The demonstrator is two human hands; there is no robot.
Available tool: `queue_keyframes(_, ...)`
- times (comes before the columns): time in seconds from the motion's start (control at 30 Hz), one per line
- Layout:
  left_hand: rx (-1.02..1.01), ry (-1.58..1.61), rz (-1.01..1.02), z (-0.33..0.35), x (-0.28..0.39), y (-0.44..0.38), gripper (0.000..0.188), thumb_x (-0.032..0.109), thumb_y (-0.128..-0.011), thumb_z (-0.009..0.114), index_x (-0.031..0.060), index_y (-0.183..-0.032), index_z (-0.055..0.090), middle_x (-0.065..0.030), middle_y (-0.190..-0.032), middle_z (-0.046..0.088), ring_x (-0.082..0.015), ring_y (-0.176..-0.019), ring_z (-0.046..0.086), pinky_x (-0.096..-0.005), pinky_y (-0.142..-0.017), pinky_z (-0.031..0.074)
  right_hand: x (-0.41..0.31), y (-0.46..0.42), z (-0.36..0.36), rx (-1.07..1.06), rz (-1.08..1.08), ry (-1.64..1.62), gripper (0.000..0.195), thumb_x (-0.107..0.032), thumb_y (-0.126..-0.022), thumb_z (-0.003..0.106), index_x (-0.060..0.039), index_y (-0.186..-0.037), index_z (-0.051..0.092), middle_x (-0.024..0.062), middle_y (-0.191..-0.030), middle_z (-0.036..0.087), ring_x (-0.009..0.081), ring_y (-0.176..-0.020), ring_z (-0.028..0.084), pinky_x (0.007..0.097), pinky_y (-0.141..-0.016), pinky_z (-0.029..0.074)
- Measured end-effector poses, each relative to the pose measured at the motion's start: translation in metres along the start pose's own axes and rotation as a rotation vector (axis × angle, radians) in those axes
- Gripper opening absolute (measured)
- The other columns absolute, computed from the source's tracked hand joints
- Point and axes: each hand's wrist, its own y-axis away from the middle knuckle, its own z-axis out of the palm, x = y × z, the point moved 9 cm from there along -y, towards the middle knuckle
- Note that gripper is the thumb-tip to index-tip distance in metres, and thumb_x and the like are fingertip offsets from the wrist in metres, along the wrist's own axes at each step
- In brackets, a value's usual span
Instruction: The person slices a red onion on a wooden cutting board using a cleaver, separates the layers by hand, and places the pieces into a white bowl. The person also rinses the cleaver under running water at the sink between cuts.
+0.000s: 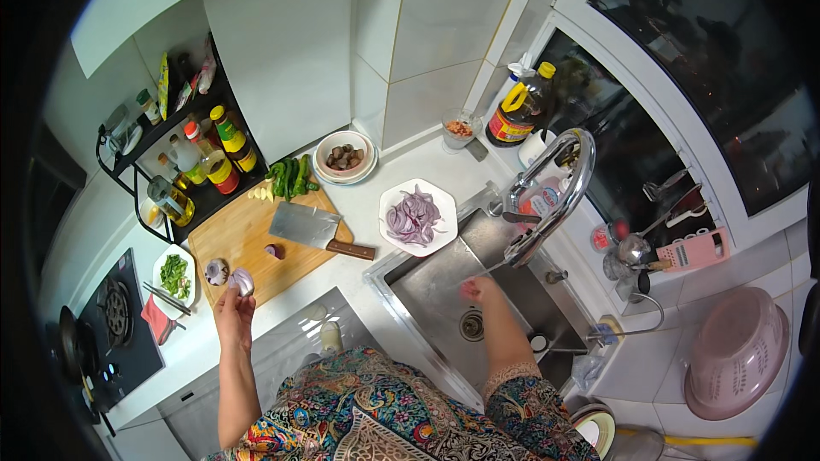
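Note:
My left hand pinches a red onion piece above the near-left edge of the wooden cutting board. Next to that piece lies another red onion part with its root end visible. A smaller onion chunk rests mid-board by a cleaver, whose wooden handle juts past the board's edge. My right hand is over the stainless steel sink, in a thin stream from the chrome faucet; it is blurred, and its finger position is unclear. Sliced red onion fills a white plate behind the sink.
Green peppers and garlic cloves lie at the board's far end, near stacked bowls. Sauce bottles stand on a black rack. Left are a plate of chopped greens with chopsticks and a gas stove.

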Motion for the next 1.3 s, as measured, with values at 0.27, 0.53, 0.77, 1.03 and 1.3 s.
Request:
queue_keyframes(0.27,0.153,-0.099,0.072,-0.048,0.028,0.028,0.016,0.016,-0.092,0.063,-0.0002,-0.09,0.062,-0.0056,-0.073,0.061,-0.013,-0.062,0.061,-0.0226,-0.062,0.056,0.023,0.123,0.161,0.077,-0.145,0.261,0.018,-0.011,-0.086,0.068,-0.0023,-0.101,0.061,0.0093,-0.087,0.066,0.0229,-0.078,0.066,0.0454,-0.069,0.059)
queue_keyframes(0.53,0.14,-0.046,0.062,-0.05,0.023,0.016,0.013,0.016,-0.091,0.064,0.0033,-0.094,0.061,-0.0025,-0.072,0.059,-0.0133,-0.064,0.06,-0.0271,-0.063,0.056,0.072,0.121,0.128,0.083,0.017,0.777,0.047,-0.021,-0.08,0.074,-0.0031,-0.12,0.056,0.0189,-0.12,0.058,0.0334,-0.108,0.058,0.0529,-0.083,0.053)
queue_keyframes(0.77,0.049,-0.196,0.092,-0.047,0.036,0.031,0.029,0.017,-0.098,0.055,0.0058,-0.124,0.058,-0.0038,-0.102,0.066,-0.0132,-0.087,0.065,-0.0288,-0.073,0.059,0.084,0.205,0.168,-0.579,0.024,0.168,0.071,-0.03,-0.086,0.069,-0.0082,-0.145,0.036,0.0151,-0.144,0.044,0.0301,-0.134,0.04,0.0568,-0.097,0.045)
queue_keyframes(1.03,-0.046,-0.199,0.223,-0.045,0.041,0.027,0.036,0.003,-0.093,0.06,-0.0056,-0.126,0.053,-0.0124,-0.111,0.064,-0.0185,-0.096,0.065,-0.0318,-0.081,0.06,0.035,0.331,0.328,0.045,-1.342,1.282,0.02,-0.015,-0.085,0.06,-0.0031,-0.1,0.066,0.0195,-0.09,0.062,0.0391,-0.083,0.061,0.0429,-0.077,0.049)
queue_keyframes(1.3,-0.007,-0.14,0.214,-0.056,0.037,0.018,0.035,0.005,-0.091,0.063,-0.0066,-0.123,0.053,-0.0132,-0.108,0.066,-0.0173,-0.091,0.066,-0.0294,-0.079,0.06,0.055,0.391,0.535,-0.126,-1.71,1.49,0.04,-0.012,-0.076,0.066,-0.0067,-0.115,0.057,0.0165,-0.103,0.054,0.0347,-0.099,0.053,0.0448,-0.085,0.043)
